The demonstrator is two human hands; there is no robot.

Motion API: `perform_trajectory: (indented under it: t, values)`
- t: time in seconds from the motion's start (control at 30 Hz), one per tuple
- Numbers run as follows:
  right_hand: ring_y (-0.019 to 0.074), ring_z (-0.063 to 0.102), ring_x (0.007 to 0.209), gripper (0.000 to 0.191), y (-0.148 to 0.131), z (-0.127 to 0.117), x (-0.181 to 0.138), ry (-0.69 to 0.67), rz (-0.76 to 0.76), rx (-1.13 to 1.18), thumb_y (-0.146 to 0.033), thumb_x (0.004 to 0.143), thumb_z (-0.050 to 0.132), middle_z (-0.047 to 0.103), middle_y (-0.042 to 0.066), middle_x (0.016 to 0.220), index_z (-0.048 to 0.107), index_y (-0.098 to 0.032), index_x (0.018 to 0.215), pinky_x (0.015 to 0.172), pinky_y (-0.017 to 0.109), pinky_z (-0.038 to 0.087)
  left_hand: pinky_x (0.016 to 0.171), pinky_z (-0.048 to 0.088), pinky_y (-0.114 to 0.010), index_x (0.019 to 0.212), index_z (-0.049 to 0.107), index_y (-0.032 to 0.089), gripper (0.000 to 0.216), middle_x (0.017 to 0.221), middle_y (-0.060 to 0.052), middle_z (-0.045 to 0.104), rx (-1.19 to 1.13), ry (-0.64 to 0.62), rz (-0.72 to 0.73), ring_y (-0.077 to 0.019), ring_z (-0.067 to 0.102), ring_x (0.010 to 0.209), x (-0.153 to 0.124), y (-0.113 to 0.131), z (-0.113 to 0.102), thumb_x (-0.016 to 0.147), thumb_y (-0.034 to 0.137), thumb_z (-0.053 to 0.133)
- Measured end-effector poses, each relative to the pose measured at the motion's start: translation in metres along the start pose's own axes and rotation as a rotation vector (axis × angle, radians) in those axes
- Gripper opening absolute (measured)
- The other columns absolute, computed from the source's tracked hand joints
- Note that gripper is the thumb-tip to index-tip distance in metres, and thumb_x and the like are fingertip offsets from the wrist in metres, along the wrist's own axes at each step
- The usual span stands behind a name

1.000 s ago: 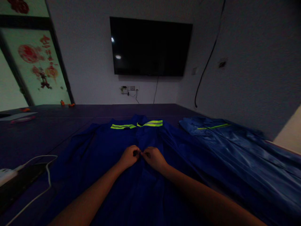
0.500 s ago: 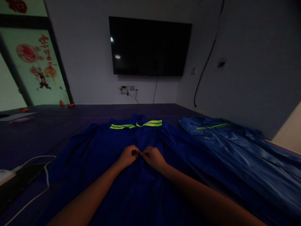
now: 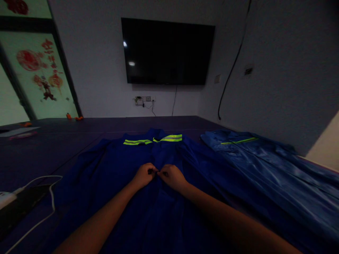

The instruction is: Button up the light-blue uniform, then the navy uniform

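Observation:
A dark blue work jacket (image 3: 111,176) with neon yellow reflective strips at the collar lies flat on the dark surface in front of me. My left hand (image 3: 144,174) and my right hand (image 3: 172,176) meet at the middle of its front, below the collar. Both are closed in a pinch on the jacket's front edge, fingertips touching each other. What sits between the fingertips is too dark and small to name.
A second, lighter blue jacket (image 3: 265,165) lies to the right by the wall. A white cable (image 3: 42,183) and a dark device with a white plug (image 3: 5,199) lie at the left. A black screen (image 3: 166,51) hangs on the far wall. Small items (image 3: 22,132) rest far left.
Both hands stay pinched at the same spot on the jacket's front; the view has shifted very slightly.

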State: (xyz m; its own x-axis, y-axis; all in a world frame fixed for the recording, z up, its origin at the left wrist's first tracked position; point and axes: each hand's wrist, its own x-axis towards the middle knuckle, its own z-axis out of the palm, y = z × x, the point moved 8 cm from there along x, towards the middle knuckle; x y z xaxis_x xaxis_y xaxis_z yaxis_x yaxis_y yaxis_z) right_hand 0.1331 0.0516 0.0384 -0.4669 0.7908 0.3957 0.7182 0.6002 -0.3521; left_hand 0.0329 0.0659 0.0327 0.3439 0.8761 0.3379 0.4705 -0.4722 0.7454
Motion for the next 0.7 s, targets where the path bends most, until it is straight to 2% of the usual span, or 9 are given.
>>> perform_trajectory:
  t: [0.17,0.43,0.7]
  values:
    - [0.0116,0.054,0.069,0.018,-0.0036,0.0018,-0.0006,-0.039,-0.004,-0.045,-0.025,0.082,0.05,0.061,0.003,0.075,0.064,-0.018,0.074,0.058,0.021,0.034,0.061,0.041,-0.02,0.067,0.064,0.013,0.02,0.07,-0.001,0.058,-0.015,0.0,-0.002,-0.0109,0.054,0.068,0.0009,-0.0005,-0.0002,0.062,0.002,0.049]
    - [0.0106,0.052,0.066,0.019,0.0017,0.003,-0.0013,-0.006,0.049,-0.032,-0.027,0.082,0.051,0.058,0.002,0.071,0.063,-0.017,0.071,0.055,0.021,0.032,0.067,0.042,-0.021,0.072,0.064,0.013,0.022,0.074,-0.002,0.061,0.004,0.024,0.01,-0.0122,0.056,0.073,-0.0006,-0.0032,-0.0001,0.064,0.003,0.047]
    - [0.012,0.054,0.071,0.017,-0.0008,0.0005,-0.002,-0.006,0.044,-0.016,-0.025,0.082,0.05,0.06,0.003,0.075,0.063,-0.017,0.073,0.058,0.021,0.034,0.066,0.043,-0.023,0.079,0.066,0.014,0.019,0.077,-0.004,0.064,0.015,0.023,0.001,-0.0132,0.058,0.073,0.0001,-0.0024,-0.0005,0.069,0.011,0.05]
